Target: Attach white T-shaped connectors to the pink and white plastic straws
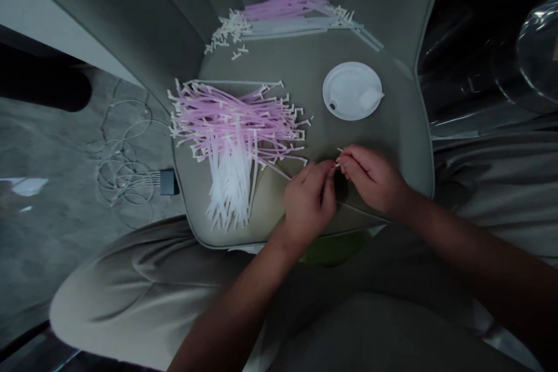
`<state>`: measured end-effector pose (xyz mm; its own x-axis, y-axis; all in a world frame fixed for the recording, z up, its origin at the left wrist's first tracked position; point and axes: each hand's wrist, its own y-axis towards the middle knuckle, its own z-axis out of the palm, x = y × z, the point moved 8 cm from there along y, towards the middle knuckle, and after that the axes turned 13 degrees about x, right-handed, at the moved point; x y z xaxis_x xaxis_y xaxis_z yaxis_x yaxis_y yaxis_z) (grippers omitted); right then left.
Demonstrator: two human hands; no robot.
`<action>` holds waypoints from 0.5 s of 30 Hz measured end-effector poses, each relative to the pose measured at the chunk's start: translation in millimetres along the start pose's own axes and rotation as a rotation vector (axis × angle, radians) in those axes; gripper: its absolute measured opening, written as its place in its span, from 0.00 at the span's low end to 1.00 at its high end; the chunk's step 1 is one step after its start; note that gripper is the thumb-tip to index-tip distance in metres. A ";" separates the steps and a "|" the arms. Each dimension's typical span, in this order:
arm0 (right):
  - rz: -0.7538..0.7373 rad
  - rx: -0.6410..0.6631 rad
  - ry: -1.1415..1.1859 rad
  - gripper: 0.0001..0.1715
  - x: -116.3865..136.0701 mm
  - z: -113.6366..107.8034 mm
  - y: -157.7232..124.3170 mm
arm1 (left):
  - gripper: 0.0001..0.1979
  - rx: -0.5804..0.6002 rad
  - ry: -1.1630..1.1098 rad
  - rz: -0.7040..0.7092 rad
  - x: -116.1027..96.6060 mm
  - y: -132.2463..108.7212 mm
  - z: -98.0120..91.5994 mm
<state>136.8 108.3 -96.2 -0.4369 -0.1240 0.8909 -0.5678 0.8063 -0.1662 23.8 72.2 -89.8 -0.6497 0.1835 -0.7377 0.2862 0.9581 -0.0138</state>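
Floor: a tangle of white cable runs into a small dark box on grey ground, left of the seat.

Lap: a beige trouser leg lies below the seat, at lower left.

Seat: a grey-green padded seat cushion carries everything else.

Main pile: a loose heap of thin pink and white plastic sticks, many with small T-shaped ends, lies just left of the hands.

Back pile: a flatter row of pink and grey sticks lies along the cushion's far edge.

Handling: a tight pinch right at the fingertips, with the hands braced close together, looks like the steadiest way to work something this thin.

Left hand: the left hand has its left fingers drawn narrow on a thin white stick, held in the air just above the cushion's front.

Right hand: the right hand meets it, its right fingers narrowly pinched on the same stick, the tips almost touching the left ones.

Lid: a round white plastic lid lies beyond the hands.

Far right: a clear plastic dome sits off the seat, in shadow.
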 end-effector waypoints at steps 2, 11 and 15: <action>0.000 0.003 -0.004 0.16 -0.2 0.1 0.8 | 0.11 0.000 -0.003 0.002 0.1 0.0 0.1; -0.015 0.005 -0.049 0.16 1.9 -0.8 2.7 | 0.11 0.005 -0.017 0.012 -0.4 0.7 0.0; -0.031 0.010 -0.074 0.16 3.3 -0.8 2.1 | 0.10 0.012 -0.019 0.001 1.1 0.9 0.9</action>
<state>134.7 110.0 -93.2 -0.4693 -0.1918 0.8620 -0.5885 0.7957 -0.1434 24.0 73.0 -91.2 -0.6362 0.1806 -0.7501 0.2957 0.9550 -0.0209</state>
